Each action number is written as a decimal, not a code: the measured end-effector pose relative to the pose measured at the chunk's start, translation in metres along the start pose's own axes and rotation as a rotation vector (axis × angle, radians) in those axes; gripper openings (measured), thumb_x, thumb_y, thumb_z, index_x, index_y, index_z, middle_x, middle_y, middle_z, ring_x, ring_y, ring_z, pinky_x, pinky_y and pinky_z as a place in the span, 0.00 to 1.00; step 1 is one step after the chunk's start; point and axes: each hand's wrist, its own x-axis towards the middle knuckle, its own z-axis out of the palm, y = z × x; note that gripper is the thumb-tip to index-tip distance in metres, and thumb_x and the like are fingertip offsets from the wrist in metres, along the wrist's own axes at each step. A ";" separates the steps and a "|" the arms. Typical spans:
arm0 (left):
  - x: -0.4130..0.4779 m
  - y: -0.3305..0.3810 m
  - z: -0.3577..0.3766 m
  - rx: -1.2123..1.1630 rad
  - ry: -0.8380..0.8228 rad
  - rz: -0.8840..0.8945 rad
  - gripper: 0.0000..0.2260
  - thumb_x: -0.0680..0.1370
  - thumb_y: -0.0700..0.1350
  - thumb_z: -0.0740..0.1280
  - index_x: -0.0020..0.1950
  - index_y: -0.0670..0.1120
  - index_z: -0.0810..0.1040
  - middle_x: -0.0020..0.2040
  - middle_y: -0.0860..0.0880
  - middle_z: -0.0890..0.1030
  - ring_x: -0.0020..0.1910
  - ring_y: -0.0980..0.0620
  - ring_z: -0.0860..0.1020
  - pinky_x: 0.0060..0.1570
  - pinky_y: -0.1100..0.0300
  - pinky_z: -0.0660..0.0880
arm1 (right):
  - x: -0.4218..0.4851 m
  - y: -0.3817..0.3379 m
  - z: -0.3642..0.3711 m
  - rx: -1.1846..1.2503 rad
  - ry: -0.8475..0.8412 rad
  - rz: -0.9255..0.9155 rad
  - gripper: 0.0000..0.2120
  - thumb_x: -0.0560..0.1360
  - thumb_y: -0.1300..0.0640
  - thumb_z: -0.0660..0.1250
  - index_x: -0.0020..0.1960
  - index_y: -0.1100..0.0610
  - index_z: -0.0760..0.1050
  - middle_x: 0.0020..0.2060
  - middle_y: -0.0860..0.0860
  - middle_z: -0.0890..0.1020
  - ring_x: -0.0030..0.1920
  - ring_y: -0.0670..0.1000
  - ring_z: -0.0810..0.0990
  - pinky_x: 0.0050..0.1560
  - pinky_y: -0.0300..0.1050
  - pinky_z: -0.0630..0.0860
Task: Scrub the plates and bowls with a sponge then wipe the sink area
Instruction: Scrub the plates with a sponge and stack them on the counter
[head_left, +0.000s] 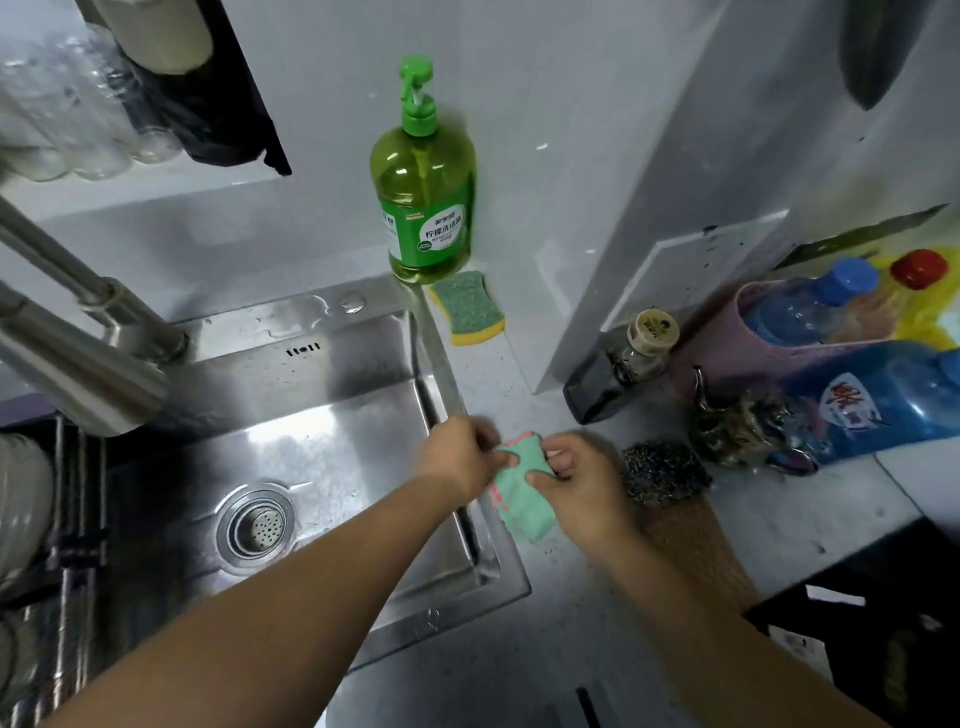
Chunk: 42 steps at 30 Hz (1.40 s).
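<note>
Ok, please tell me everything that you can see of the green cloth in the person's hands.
The green cloth is mint coloured with a pink-red stitched edge, and looks like soft microfibre. It is folded into a small thick pad. The left hand pinches its upper left edge and the right hand grips its right side. It is over the right rim of the sink; whether it touches the rim cannot be told.

Illumination: even, moderately bright, from overhead. Glare patches lie on the sink floor and far side. A soft shadow falls right of the right forearm. Wide-angle distortion bends the tap at left and the wall edges. Slight motion blur softens the left hand, right hand and green cloth; far-left glassware is unfocused.
</note>
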 end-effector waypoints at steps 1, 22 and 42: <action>-0.001 -0.002 0.000 -0.083 -0.023 -0.011 0.08 0.74 0.48 0.79 0.46 0.46 0.83 0.45 0.49 0.84 0.48 0.47 0.83 0.55 0.50 0.80 | 0.000 -0.001 -0.001 0.073 -0.019 0.024 0.15 0.70 0.68 0.75 0.45 0.50 0.77 0.41 0.52 0.84 0.43 0.54 0.84 0.43 0.48 0.82; -0.181 -0.120 -0.137 -0.922 0.194 0.006 0.08 0.77 0.40 0.75 0.47 0.41 0.77 0.36 0.45 0.79 0.33 0.50 0.77 0.32 0.60 0.76 | -0.110 -0.143 0.111 0.406 -0.707 0.187 0.14 0.72 0.54 0.76 0.51 0.62 0.81 0.48 0.66 0.84 0.45 0.59 0.83 0.48 0.54 0.74; -0.215 -0.325 -0.361 -0.542 0.559 -0.203 0.10 0.82 0.54 0.66 0.55 0.48 0.78 0.55 0.48 0.82 0.50 0.50 0.80 0.50 0.54 0.76 | -0.145 -0.276 0.335 0.465 -0.448 0.222 0.11 0.81 0.55 0.66 0.60 0.59 0.75 0.53 0.60 0.83 0.50 0.61 0.84 0.47 0.60 0.82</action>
